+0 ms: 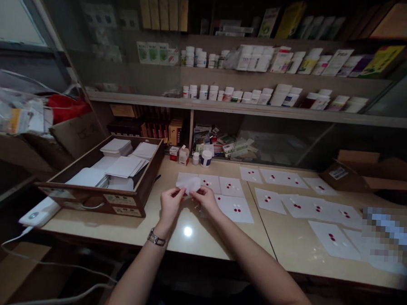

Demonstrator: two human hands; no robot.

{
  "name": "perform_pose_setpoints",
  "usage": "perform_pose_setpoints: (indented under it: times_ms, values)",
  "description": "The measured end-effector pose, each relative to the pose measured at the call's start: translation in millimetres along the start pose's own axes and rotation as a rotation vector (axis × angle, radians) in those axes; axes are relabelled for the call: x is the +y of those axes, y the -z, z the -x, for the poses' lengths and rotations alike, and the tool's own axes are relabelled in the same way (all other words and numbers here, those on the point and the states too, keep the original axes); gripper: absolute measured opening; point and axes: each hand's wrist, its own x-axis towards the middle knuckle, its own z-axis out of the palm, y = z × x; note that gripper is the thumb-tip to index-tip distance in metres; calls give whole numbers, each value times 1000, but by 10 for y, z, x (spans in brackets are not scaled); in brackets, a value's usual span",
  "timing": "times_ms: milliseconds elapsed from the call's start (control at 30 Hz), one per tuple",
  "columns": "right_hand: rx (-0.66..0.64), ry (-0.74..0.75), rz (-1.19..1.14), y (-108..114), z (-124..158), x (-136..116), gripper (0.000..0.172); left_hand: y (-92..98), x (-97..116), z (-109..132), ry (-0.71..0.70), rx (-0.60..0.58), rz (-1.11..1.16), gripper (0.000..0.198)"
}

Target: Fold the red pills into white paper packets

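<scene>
Both my hands hold one small folded white paper (188, 184) just above the counter. My left hand (170, 204), with a wristwatch on its wrist, pinches the paper's left side. My right hand (206, 200) pinches its right side. Right of my hands lie several white paper squares (235, 209), each with a few red and white pills on it. More such squares (334, 233) spread over the right half of the counter.
A wooden drawer (85, 194) with stacks of white paper stands at the left on the beige counter (192, 240). Small bottles and boxes (206, 158) stand at the back. Shelves of medicine bottles (257, 96) rise behind. A cardboard box (362, 174) sits at the far right.
</scene>
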Motion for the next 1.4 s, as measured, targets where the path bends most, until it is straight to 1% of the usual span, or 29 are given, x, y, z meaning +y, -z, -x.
perform_pose_setpoints:
  times_ms: [100, 233, 333, 433, 500, 600, 700, 833, 900, 1033, 1167, 1267, 1400]
  values:
    - [-3, 44, -3, 13, -1, -3, 27, -6, -32, 19, -60, -6, -80, 25]
    - [30, 93, 20, 21, 7, -16, 25, -19, -28, 52, -194, 18, -212, 22]
    - [43, 85, 13, 17, 17, -20, 25, -30, -15, 75, -260, -6, -236, 20]
    - [35, 67, -16, 19, 22, -38, 26, -43, -6, 90, -277, -44, -202, 22]
    - [24, 62, -23, 26, 21, -58, 25, -52, 2, 95, -253, -41, -150, 22]
    - [23, 78, -19, 40, 19, -84, 24, -65, 23, 94, -164, -40, -50, 21]
    - [21, 86, -27, 52, 19, -100, 23, -72, 45, 92, -35, -59, 51, 23]
    - [30, 82, -32, 58, 26, -116, 22, -71, 49, 87, 156, -64, 143, 31]
    - [28, 80, -26, 58, 30, -123, 20, -69, 41, 76, 164, -61, 174, 32]
    - [3, 83, -37, 49, 25, -119, 19, -70, 29, 40, 107, -48, 214, 31]
    - [-16, 63, -68, 44, 10, -88, 22, -68, 16, 16, 151, -43, 230, 32]
    - [-38, 45, -70, 55, -4, -60, 21, -63, -4, 8, 172, -34, 262, 31]
    - [-55, 60, -61, 83, -18, -38, 19, -58, -25, 3, 175, -32, 286, 30]
